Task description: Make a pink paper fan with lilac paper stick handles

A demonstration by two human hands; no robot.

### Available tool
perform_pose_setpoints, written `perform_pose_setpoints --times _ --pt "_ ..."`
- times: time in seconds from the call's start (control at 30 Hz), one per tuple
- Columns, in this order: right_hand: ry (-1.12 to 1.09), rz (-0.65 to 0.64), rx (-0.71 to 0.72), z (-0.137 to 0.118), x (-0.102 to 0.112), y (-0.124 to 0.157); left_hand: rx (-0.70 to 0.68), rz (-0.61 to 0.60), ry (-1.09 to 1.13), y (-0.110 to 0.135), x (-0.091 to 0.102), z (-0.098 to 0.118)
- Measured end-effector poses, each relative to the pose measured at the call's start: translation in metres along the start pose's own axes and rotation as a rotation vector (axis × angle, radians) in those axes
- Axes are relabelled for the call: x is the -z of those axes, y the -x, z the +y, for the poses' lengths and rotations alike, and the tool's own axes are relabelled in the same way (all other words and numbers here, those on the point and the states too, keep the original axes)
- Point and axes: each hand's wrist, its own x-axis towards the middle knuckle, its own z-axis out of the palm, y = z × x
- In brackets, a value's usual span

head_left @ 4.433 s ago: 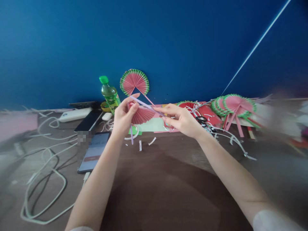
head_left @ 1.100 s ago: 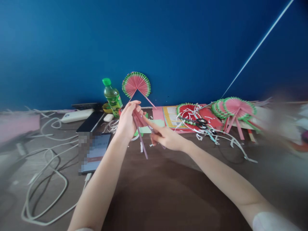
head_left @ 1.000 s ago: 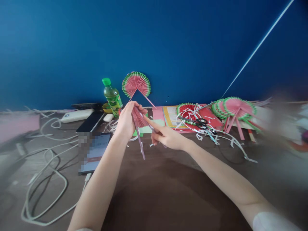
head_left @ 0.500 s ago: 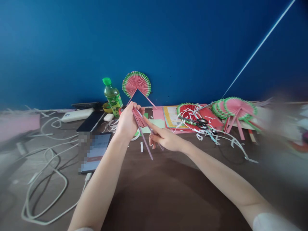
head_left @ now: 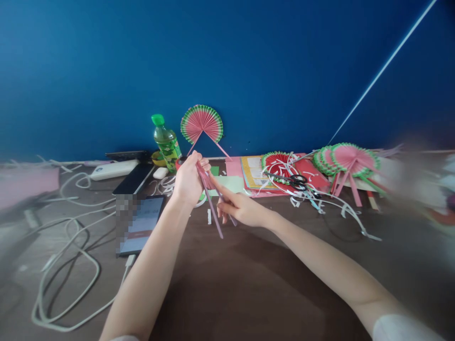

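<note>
My left hand (head_left: 188, 183) is closed around a pink pleated paper fan (head_left: 204, 177), folded together, in the middle of the head view. Two long pinkish-purple strips (head_left: 215, 218) stick out from the fan toward me, pointing down and right. My right hand (head_left: 247, 207) meets it from the right, its index finger stretched along the fan and the other fingers curled round one strip. Much of the fan is hidden by my fingers. Behind my hands, an opened watermelon-patterned fan (head_left: 202, 121) leans against the blue wall.
A green-capped drink bottle (head_left: 166, 144) stands behind my left hand. A phone (head_left: 144, 227) and a looped white cable (head_left: 95, 265) lie to the left. Black scissors (head_left: 297, 181) lie among paper scraps on the right, beside several finished fans (head_left: 351, 158).
The folded fan and its strips have tilted slightly, with the strip ends shifting a little to the left. My right hand has moved slightly left along with them.
</note>
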Motion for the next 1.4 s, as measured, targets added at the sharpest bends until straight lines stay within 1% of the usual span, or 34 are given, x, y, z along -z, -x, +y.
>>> perform_pose_setpoints --times 0.17,0.27,0.33,0.4,0.53,0.63,0.7,0.77,0.9,1.0,1.1,1.23,1.27,1.33,1.4 --pt "0.059 0.022 0.013 0.003 0.005 -0.001 0.003 -0.033 -0.024 -0.003 0.003 -0.001" --pt "0.078 0.08 -0.025 0.005 0.015 -0.002 -0.019 -0.014 -0.124 -0.006 0.008 -0.002" --pt "0.073 0.139 -0.071 0.005 0.022 -0.001 -0.043 -0.009 -0.278 -0.008 0.012 -0.001" --pt "0.104 0.205 -0.088 0.003 0.03 0.0 -0.058 -0.025 -0.459 -0.01 0.018 0.0" --pt "0.26 0.302 -0.032 -0.003 0.042 0.004 -0.021 -0.08 -0.7 -0.011 0.029 0.005" --pt "0.307 0.31 0.0 -0.006 0.049 0.007 -0.056 -0.069 -0.843 -0.01 0.034 0.008" --pt "0.311 0.306 -0.026 -0.008 0.053 0.009 -0.058 -0.051 -0.963 -0.01 0.036 0.012" --pt "0.32 0.314 -0.066 -0.009 0.057 0.011 -0.04 -0.057 -1.104 -0.008 0.037 0.018" --pt "0.396 0.361 -0.12 -0.01 0.067 0.016 -0.021 -0.132 -1.427 -0.005 0.037 0.032" --pt "0.475 0.406 -0.126 -0.01 0.076 0.02 -0.01 -0.211 -1.603 -0.005 0.043 0.04" --pt "0.509 0.431 -0.126 -0.011 0.084 0.025 -0.018 -0.232 -1.668 -0.007 0.051 0.043" --pt "0.594 0.421 -0.16 -0.007 0.094 0.03 -0.068 -0.21 -1.592 -0.011 0.059 0.042" --pt "0.623 0.417 -0.137 -0.005 0.096 0.031 -0.095 -0.201 -1.572 -0.011 0.06 0.041" --pt "0.693 0.408 -0.043 0.0 0.1 0.031 -0.165 -0.197 -1.578 -0.013 0.063 0.04" --pt "0.775 0.384 0.046 0.005 0.103 0.03 -0.239 -0.235 -1.641 -0.014 0.066 0.038"
